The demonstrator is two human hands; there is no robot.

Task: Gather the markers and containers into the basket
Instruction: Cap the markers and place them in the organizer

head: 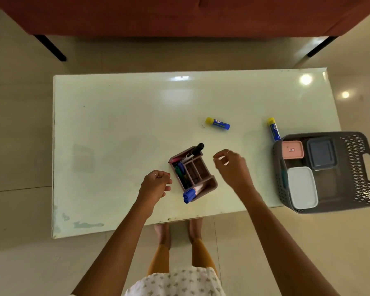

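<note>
Pale green desk [120, 129] carries a grey basket [359, 167] at its right edge, holding three lidded containers [302, 186]. Near the middle stands a brown organizer [203, 169] with markers [190, 194] inside. Both hands, left hand [155, 184] and right hand [231, 166], hover beside it, fingers loosely curled, holding nothing. Two glue sticks [217, 123] lie farther back.

A pale green, glossy counter [115, 124] is set on a floor [19, 135] of large beige tiles. Ceiling lights are mirrored as bright spots on both surfaces. Beyond the counter's far edge a rust-red sofa [179, 16] is raised on slanted black legs [51, 48].
</note>
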